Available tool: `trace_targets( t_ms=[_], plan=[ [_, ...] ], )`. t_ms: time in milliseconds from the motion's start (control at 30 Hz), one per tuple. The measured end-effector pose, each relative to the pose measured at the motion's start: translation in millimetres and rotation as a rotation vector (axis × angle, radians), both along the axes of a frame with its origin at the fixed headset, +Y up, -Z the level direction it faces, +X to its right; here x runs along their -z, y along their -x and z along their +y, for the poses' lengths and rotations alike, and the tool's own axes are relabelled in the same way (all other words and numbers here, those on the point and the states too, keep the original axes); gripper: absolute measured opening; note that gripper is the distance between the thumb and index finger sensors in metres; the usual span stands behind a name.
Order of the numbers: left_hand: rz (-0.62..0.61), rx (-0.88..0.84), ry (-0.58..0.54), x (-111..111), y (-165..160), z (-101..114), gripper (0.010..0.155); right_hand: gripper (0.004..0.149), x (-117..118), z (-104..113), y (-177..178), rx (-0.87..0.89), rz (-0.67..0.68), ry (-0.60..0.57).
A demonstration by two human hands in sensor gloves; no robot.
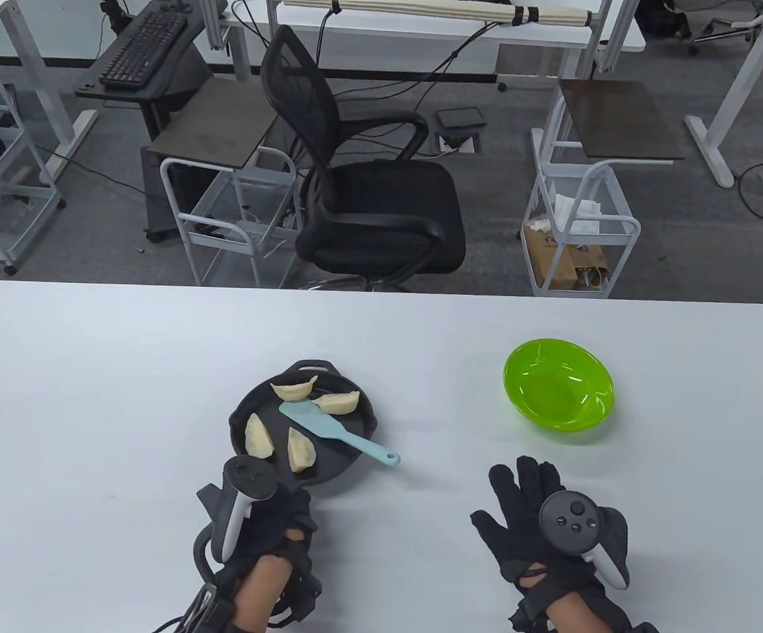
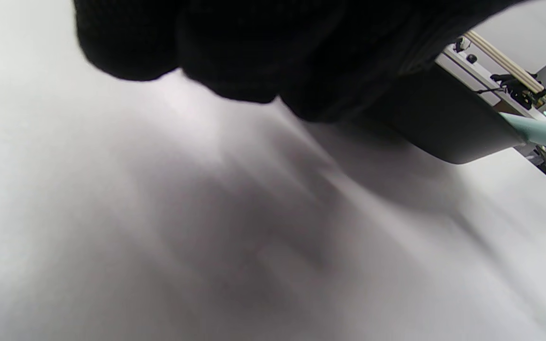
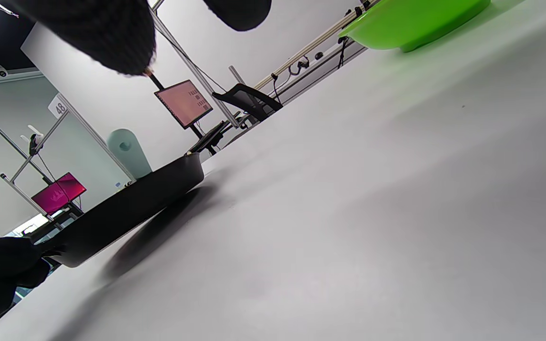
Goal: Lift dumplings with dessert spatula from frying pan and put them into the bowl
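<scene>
Four dumplings (image 1: pixel 301 390) in pan (image 1: pixel 348 455), spatula (image 1: pixel 336 436) resting across rim, bowl (image 1: pixel 558 384) empty, well right. Right hand (image 1: pixel 543 521) flat, fingers spread, on desk (image 1: pixel 124 395). Left hand (image 1: pixel 259 521) at pan's near edge, grasp unclear. Start stage: next, right hand takes spatula handle.

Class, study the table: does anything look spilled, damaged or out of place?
Nothing stands out. Four dumplings lie inside the frying pan, the spatula rests across its rim, and the green bowl sits upright.

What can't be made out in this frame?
- Left hand grip on the frying pan: its tracker hides the fingers in the table view; the left wrist view is blurred.
- Dumplings: hidden behind the pan wall in both wrist views.
- Bowl in the right wrist view: cut off by the top edge.
</scene>
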State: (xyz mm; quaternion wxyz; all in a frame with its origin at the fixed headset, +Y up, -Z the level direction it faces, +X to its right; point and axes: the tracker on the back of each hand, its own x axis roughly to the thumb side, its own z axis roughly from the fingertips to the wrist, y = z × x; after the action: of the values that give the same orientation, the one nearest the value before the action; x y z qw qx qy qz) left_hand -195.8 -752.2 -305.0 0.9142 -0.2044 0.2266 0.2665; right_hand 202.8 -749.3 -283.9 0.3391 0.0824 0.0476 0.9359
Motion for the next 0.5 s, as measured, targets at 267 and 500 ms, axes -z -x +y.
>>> trace_targets(
  t_ms=[267, 500],
  plan=[
    [-0.088, -0.03, 0.08, -1, -17, -7, 0.06, 0.075, 0, -1, 0, -0.002, 0.001, 0.007],
    [-0.199, -0.014, 0.148, -3, -38, -15, 0.061, 0.075, 1, -2, 1, -0.001, 0.001, 0.021]
  ],
)
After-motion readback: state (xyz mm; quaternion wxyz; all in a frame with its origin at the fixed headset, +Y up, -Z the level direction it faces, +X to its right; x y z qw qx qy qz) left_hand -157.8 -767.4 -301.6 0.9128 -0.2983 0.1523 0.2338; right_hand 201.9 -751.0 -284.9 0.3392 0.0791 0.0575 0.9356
